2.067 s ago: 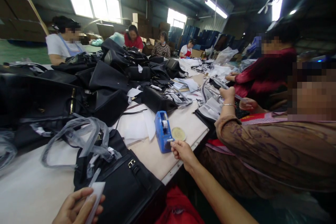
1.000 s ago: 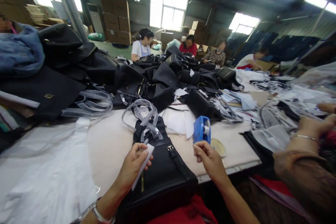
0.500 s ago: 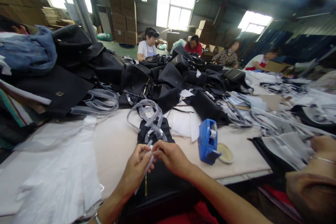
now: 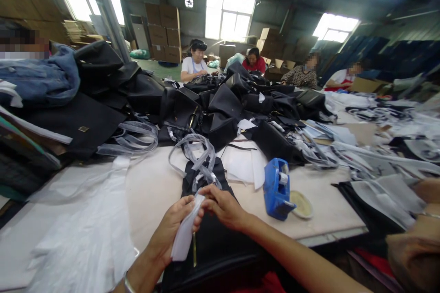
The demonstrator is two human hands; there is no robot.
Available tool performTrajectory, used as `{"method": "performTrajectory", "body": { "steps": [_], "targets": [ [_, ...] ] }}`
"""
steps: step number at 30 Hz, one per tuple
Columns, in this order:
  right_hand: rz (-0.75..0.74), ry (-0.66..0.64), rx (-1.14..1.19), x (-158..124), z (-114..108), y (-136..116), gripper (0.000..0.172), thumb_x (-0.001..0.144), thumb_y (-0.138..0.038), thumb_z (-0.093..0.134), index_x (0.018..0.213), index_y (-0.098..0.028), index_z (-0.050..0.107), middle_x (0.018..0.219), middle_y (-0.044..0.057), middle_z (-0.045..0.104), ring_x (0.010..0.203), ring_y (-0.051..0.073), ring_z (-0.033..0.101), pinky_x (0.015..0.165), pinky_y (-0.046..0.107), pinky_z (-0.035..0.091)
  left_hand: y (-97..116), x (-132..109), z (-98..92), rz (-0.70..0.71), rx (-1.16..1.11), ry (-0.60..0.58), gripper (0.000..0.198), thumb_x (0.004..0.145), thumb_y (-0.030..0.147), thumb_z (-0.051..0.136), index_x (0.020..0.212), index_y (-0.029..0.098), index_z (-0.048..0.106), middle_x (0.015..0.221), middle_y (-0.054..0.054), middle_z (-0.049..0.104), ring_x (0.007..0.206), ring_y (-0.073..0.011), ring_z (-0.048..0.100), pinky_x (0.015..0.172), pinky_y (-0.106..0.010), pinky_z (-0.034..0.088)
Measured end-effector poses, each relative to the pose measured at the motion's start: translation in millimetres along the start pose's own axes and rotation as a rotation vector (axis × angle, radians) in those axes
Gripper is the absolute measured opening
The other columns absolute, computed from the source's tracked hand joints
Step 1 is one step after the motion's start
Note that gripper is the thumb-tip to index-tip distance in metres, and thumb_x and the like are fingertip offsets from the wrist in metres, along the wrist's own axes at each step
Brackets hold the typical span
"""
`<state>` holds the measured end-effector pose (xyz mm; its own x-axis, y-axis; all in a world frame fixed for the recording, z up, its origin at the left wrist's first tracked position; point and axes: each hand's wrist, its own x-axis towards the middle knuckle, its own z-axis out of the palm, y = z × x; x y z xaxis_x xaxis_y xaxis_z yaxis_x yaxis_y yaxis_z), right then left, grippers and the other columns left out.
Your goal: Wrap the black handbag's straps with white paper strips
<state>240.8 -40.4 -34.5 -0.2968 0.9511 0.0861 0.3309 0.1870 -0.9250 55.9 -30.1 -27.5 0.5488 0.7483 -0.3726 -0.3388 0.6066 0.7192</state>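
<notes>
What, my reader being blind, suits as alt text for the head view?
A left hand holds a white strip over a black bag, the right hand at the strip's top; a blue tape dispenser stands to the right, heaped black bags behind.

No readable text, labels or numbers.

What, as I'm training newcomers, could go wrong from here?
The white strip has an unheld lower end and might slip from the left hand. The plastic-covered loops just beyond the right hand could snag it. The blue tape dispenser stands near the right forearm and might get bumped.
</notes>
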Motion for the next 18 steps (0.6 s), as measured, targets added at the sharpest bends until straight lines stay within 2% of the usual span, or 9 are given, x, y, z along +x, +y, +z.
{"method": "performTrajectory", "body": {
  "steps": [3,6,9,12,15,18],
  "targets": [
    [0.005,-0.04,0.043,-1,-7,-6,0.028,0.092,-0.029,0.049,0.118,-0.022,0.05,0.083,0.0,0.06,0.062,0.01,0.055,0.06,0.022,0.045,0,-4,1.0,-0.03,0.007,0.012,0.032,0.083,0.03,0.066,0.106,0.016,0.048,0.079,-0.004,0.063,0.058,-0.0087,0.055,0.053,-0.018,0.046],
    [0.096,-0.068,0.15,1,-8,-14,0.041,0.09,-0.037,0.052,0.128,-0.023,0.045,0.083,-0.001,0.06,0.059,0.01,0.055,0.055,0.022,0.046,-4,-3,2.6,0.0,0.184,0.131,0.046,0.079,0.039,0.069,0.112,0.019,0.046,0.079,-0.003,0.066,0.059,-0.0126,0.059,0.054,-0.022,0.049],
    [0.155,-0.055,0.061,9,-2,-15,0.03,0.09,-0.036,0.051,0.115,-0.02,0.056,0.08,0.0,0.061,0.063,0.01,0.058,0.057,0.02,0.045,-10,3,2.6,0.077,0.41,0.207,0.057,0.074,0.048,0.071,0.115,0.02,0.043,0.077,-0.003,0.068,0.064,-0.0187,0.064,0.056,-0.027,0.051],
    [0.165,-0.044,-0.013,16,3,-11,0.02,0.09,-0.028,0.051,0.104,-0.018,0.061,0.078,0.0,0.063,0.067,0.011,0.06,0.06,0.02,0.045,-12,2,1.4,0.083,0.511,0.237,0.064,0.076,0.053,0.067,0.123,0.022,0.038,0.082,-0.004,0.07,0.071,-0.0218,0.067,0.063,-0.031,0.053],
    [0.132,0.026,-0.026,20,7,-9,0.018,0.088,-0.025,0.052,0.1,-0.019,0.063,0.083,0.0,0.063,0.072,0.011,0.059,0.064,0.021,0.044,-9,-15,-1.7,-0.002,0.491,0.195,0.058,0.084,0.056,0.055,0.128,0.022,0.039,0.093,-0.007,0.07,0.078,-0.0204,0.066,0.071,-0.032,0.053],
    [0.186,0.085,0.099,23,13,-11,0.02,0.086,-0.028,0.055,0.102,-0.018,0.061,0.08,0.0,0.06,0.067,0.011,0.056,0.061,0.023,0.044,-7,-36,-5.0,-0.063,0.414,0.095,0.049,0.09,0.056,0.043,0.112,0.014,0.056,0.091,-0.01,0.068,0.076,-0.0184,0.063,0.071,-0.03,0.051]
  ]
}}
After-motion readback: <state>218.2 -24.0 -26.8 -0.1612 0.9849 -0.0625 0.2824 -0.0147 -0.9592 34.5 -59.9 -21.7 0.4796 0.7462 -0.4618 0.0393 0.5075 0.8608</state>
